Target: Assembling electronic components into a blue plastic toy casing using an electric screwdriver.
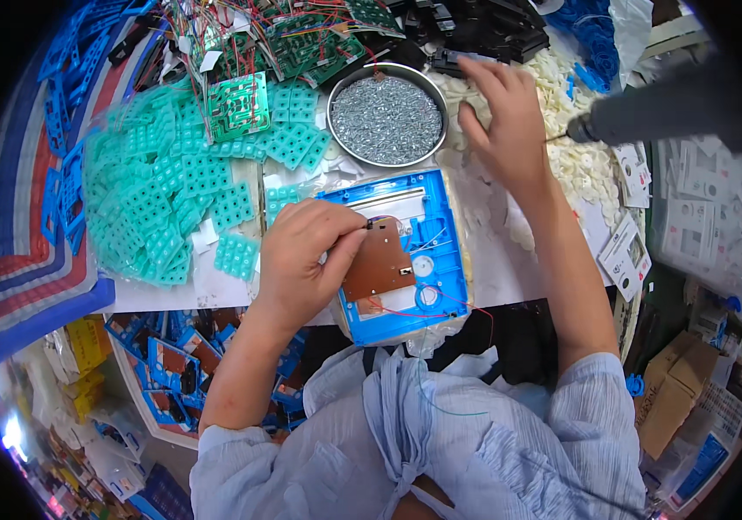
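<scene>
A blue plastic casing point(448, 230) lies in front of me, with a brown circuit board point(379, 264) and loose wires in it. My left hand point(308, 251) rests over the casing's left side, thumb and forefinger pinched at the board's upper edge. A small dark bit shows at those fingertips, too small to name. My right hand point(509, 121) is stretched forward beside a round metal bowl point(331, 121) of small screws point(386, 120). Its thumb and fingers are apart, with nothing visible between them. Its fingertips are close to a heap of black plastic parts point(483, 35).
Teal rubber keypads point(158, 173) spread across the left. Wired green circuit boards point(239, 106) pile up behind them. Cream-coloured discs point(574, 169) lie at right under a grey electric screwdriver point(648, 113). Below the table's left edge, a bin holds blue assemblies point(171, 364).
</scene>
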### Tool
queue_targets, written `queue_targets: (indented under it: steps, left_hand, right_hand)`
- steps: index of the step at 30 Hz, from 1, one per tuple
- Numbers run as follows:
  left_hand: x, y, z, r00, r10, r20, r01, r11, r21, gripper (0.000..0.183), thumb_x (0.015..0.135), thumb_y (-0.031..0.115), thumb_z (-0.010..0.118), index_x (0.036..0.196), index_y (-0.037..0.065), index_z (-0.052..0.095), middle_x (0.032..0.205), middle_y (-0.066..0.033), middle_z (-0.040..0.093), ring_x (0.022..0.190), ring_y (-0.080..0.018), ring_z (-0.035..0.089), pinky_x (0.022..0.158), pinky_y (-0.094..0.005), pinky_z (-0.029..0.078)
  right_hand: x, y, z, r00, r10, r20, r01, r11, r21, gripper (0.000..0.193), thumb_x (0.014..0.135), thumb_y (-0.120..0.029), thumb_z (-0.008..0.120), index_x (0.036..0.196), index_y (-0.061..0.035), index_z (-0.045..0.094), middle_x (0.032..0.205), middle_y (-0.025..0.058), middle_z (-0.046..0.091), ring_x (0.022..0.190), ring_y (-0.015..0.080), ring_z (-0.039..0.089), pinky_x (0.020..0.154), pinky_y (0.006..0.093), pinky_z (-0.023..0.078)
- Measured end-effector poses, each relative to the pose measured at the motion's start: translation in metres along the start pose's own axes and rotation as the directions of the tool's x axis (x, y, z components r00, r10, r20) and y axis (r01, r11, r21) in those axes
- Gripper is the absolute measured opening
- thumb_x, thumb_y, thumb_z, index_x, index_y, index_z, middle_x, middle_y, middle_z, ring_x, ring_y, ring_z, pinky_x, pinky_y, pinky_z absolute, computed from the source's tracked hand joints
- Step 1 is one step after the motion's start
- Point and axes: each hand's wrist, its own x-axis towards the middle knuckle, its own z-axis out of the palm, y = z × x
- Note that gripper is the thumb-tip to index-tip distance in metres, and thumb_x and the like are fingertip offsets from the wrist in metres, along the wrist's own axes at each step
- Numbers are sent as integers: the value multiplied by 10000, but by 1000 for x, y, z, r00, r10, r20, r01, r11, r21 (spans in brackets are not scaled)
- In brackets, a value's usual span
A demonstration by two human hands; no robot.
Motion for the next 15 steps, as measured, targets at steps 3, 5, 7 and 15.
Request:
queue_targets:
  steps: [3,5,7,15]
  left_hand:
    - [-2,0,0,1000,-19,-10,19,1000,16,107,829,47,738,925,65,696,886,-66,713,806,-265,662,713,-371,449]
    - [-1,1,1,999,-26,-19,27,999,21,102,826,47,741,915,65,694,876,-66,710,795,-263,658,710,-375,446]
    - [-2,1,1,999,-20,-36,21,999,28,79,827,21,734,889,45,691,841,-71,692,729,-238,615,678,-347,439]
    - [-4,1,3,999,-19,-40,21,999,49,73,827,23,732,874,50,683,824,-68,677,711,-237,597,667,-348,433]
  right_hand:
    - [10,30,21,1000,26,-11,-28,963,-268,607,767,-57,732,1357,-133,610,1273,127,630,1211,369,512,1056,451,425]
    - [14,47,20,997,37,68,-16,956,-295,640,741,-76,758,1355,-174,609,1287,93,631,1242,380,499,1062,466,424]
    - [15,50,27,999,22,31,-11,952,-306,609,740,-71,766,1325,-174,629,1242,58,656,1203,364,532,1050,456,429]
    - [5,51,2,1000,-30,5,30,997,-78,494,790,-2,756,1259,-130,669,1149,73,693,1092,330,611,984,424,446]
